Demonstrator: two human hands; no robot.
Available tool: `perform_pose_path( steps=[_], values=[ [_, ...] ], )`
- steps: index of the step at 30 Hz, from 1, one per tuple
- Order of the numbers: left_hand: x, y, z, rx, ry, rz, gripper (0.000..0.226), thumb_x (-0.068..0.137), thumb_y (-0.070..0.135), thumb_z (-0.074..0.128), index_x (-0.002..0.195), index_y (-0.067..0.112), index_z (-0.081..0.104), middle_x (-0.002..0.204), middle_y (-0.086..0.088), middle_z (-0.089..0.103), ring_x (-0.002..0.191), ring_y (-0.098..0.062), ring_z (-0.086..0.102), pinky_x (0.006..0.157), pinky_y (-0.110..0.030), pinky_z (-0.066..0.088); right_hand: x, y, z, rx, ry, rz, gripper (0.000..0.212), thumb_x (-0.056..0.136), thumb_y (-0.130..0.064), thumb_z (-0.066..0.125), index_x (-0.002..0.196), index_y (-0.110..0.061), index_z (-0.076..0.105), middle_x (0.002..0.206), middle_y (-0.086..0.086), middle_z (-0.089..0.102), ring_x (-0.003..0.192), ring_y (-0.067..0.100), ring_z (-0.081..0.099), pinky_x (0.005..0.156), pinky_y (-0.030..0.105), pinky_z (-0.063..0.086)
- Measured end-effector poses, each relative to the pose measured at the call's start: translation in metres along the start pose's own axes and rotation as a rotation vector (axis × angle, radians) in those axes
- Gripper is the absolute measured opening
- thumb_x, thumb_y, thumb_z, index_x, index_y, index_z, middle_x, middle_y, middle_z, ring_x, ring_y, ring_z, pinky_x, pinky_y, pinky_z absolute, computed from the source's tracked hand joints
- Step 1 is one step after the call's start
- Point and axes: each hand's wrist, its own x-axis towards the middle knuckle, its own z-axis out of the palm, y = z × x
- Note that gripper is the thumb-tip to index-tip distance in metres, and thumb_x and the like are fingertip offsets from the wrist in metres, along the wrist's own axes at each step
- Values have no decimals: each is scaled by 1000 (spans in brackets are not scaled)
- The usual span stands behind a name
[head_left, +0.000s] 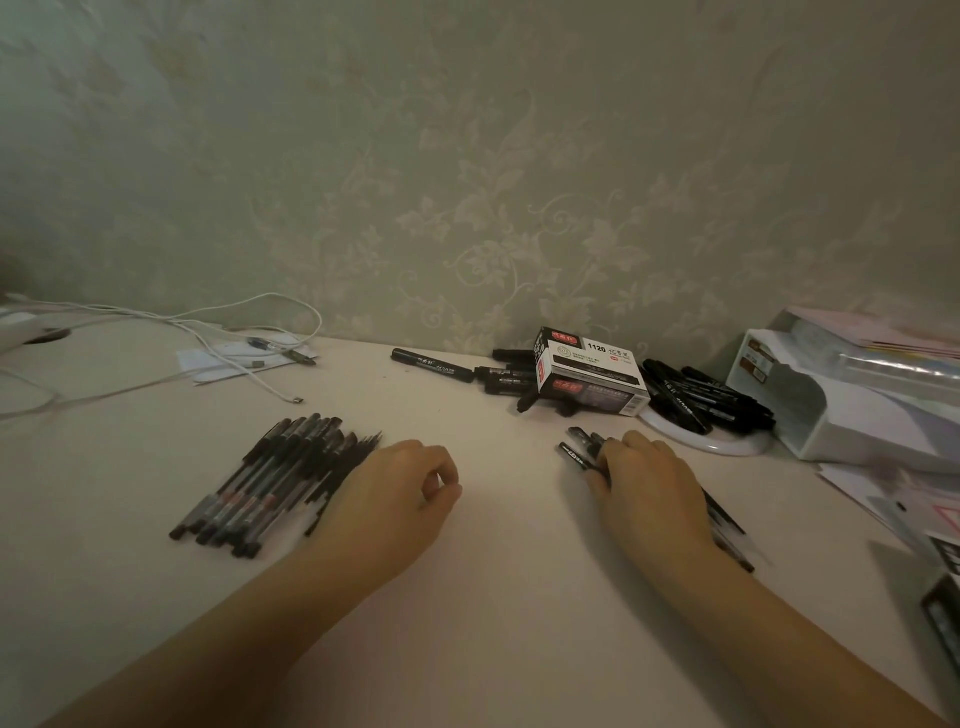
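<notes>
Two hands sit low on the table (493, 597): the left hand (395, 493) lies just beside a pile (275, 483) of pens, fingers loosely curled with nothing in them. The right hand (649, 488) clasps a bundle (576, 452) of pens against the table, with ends poking out ahead of the fingers and back past the wrist. Markers (696, 400) and a box (592, 374) lie near, toward the wall.
</notes>
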Motion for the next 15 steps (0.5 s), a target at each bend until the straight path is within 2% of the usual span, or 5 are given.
perform_pose_path(
  steps=[3, 6, 8, 10, 15],
  values=[
    [-1, 2, 1, -50, -8, -13, 9, 91, 32, 58, 92, 30, 66, 82, 12, 60, 68, -4, 57, 68, -21, 50, 1, 0, -3, 123, 13, 9, 19, 98, -34, 51, 105, -20, 64, 102, -3, 58, 93, 16, 54, 77, 30, 44],
    [-1, 5, 1, -129, 15, -31, 13, 91, 37, 57, 91, 30, 67, 79, 12, 61, 68, -3, 58, 68, -22, 51, 5, -7, -13, 633, 48, 50, 11, 93, -33, 64, 92, -23, 69, 87, -10, 62, 79, 4, 57, 66, 20, 46],
    [-1, 7, 1, -181, 39, -27, 17, 91, 43, 55, 89, 30, 67, 78, 12, 61, 66, -2, 57, 64, -19, 48, 5, -17, -19, 1038, -64, 137, 10, 91, -33, 67, 88, -25, 72, 76, -9, 66, 64, 1, 59, 56, 17, 47],
    [-2, 10, 1, -222, 47, -18, 22, 90, 48, 52, 88, 31, 65, 79, 13, 61, 65, -2, 56, 64, -20, 47, 0, -27, -18, 1307, -214, 188, 10, 93, -28, 66, 91, -20, 73, 67, -7, 65, 56, 1, 57, 52, 16, 47],
    [-4, 16, 1, -287, 6, 3, 28, 91, 50, 49, 93, 28, 65, 80, 11, 62, 70, -2, 58, 68, -26, 52, -11, -42, -4, 1597, -363, 240, 13, 97, -17, 59, 96, -9, 68, 76, 0, 72, 63, 8, 64, 62, 21, 52]
  ],
)
